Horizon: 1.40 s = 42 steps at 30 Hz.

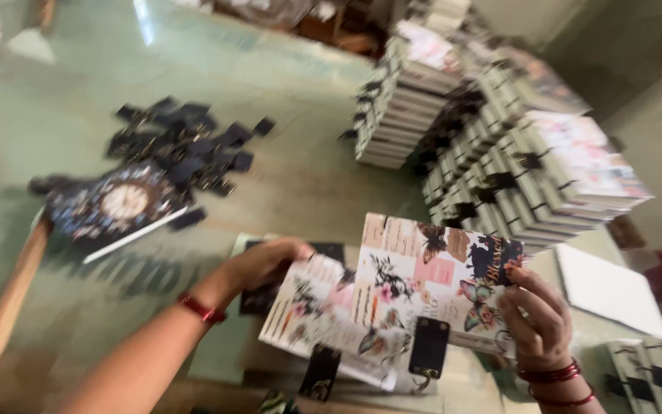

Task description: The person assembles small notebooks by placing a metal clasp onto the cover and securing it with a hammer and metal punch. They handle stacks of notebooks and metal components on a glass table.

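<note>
The top floral notebook point(430, 280) is lifted off another notebook point(308, 314) below, its black strap point(428, 346) dangling. The right hand point(538, 314) pinches its right edge; the left hand point(266, 261) presses flat, steadying the lower one. Notebook stacks point(499, 153) stand behind.

The left hand point(266, 261) reaches in from the near left, forearm bare, fingers curled and closed in a grip. The right hand point(536, 313) rises at the near right, fingers bent upward, seemingly pinching, though motion blur hides the fingertips.
</note>
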### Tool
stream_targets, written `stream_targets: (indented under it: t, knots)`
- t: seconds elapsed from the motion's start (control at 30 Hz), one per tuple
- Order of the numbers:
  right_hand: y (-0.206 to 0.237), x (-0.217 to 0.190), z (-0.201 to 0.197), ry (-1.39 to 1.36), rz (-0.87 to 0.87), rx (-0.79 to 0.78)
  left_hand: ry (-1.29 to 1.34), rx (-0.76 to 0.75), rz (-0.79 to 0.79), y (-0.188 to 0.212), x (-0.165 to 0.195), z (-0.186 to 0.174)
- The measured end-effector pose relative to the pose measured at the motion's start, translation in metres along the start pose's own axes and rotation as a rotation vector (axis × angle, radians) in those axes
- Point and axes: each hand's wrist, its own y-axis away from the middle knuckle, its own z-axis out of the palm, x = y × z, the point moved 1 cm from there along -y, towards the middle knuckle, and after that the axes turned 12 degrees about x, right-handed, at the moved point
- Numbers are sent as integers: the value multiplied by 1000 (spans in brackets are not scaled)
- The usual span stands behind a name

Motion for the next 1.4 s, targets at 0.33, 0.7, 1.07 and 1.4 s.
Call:
stream_targets:
  t: [0.33, 0.7, 1.07, 1.4]
  knots:
    - [0, -33, 33, 93, 151, 85, 76, 153, -36, 3, 5, 4]
    - [8, -54, 41, -36, 143, 23, -1, 194, -65, 2, 5, 13]
    - [-65, 61, -41, 692, 181, 17, -46, 254, -70, 23, 67, 86]
    - [-58, 150, -35, 880, 183, -218, 157, 597, 391, -25, 155, 115]
